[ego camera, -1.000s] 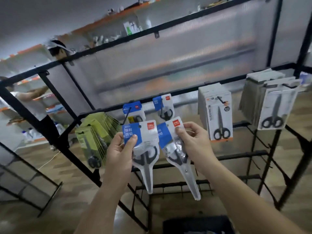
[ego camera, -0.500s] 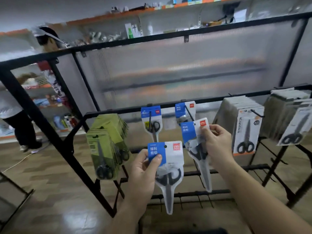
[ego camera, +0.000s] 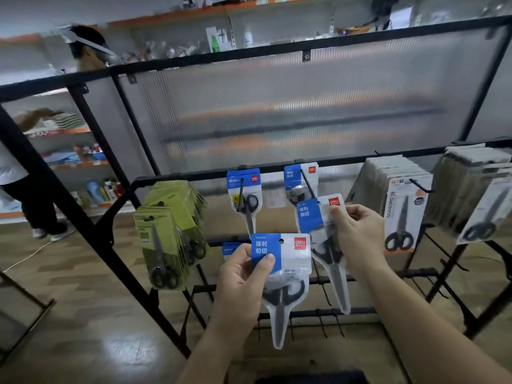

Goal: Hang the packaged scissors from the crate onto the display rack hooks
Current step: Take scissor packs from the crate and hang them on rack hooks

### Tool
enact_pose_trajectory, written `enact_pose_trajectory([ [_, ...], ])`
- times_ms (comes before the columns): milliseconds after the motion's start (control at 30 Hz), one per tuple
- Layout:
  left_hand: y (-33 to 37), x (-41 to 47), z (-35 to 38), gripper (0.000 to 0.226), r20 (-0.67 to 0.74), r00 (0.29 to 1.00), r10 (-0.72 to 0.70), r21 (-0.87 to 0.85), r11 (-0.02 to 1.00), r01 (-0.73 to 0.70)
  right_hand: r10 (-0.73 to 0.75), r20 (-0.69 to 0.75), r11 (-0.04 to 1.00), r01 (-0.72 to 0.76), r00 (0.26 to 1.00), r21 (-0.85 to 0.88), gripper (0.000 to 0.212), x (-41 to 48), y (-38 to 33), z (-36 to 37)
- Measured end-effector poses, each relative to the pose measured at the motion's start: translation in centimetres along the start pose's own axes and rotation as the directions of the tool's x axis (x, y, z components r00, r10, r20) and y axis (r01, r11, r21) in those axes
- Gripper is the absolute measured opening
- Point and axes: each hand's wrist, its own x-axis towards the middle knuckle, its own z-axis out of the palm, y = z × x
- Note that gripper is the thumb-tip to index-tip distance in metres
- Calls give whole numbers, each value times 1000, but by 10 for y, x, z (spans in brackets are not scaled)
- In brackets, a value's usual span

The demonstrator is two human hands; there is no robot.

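Observation:
My left hand (ego camera: 243, 275) pinches the blue top of a blue-and-white scissors pack (ego camera: 282, 275), held low in front of the black display rack (ego camera: 194, 176). My right hand (ego camera: 357, 234) grips a second, similar pack (ego camera: 318, 225) by its upper right corner, with its top at the tip of the right-hand hook (ego camera: 307, 181). That hook carries one hung pack (ego camera: 297, 180). Another hung pack (ego camera: 243, 195) sits on the hook to its left. The crate's dark edge (ego camera: 310, 378) shows at the bottom.
Green scissors packs (ego camera: 169, 234) hang in a thick bunch at the left. White-carded scissors packs (ego camera: 401, 212) and more (ego camera: 482, 200) hang at the right. Bare lower hooks (ego camera: 329, 322) stick out below. A person (ego camera: 27, 189) stands beyond the rack at the left.
My left hand has dropped lower with its pack. My right hand has carried its pack up and right, toward the right-hand hook. The camera has swung so the rack sits further right.

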Motion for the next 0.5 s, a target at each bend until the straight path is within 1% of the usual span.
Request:
enact_pose_trajectory([
  [200,1,-8,24,10,-95,995,14,64,998,-8,16,57,999,-19,998,50,25,13,0,0],
  [300,0,-13,34,11,-141,990,26,84,996,-14,31,140,997,-41,990,64,23,23,6,3],
  [433,-4,-16,50,11,-190,981,31,87,996,-14,99,236,995,-101,967,-3,19,65,16,21],
  [500,-6,-15,59,11,-204,978,38,100,995,-18,89,251,993,-65,964,-102,21,90,12,29],
])
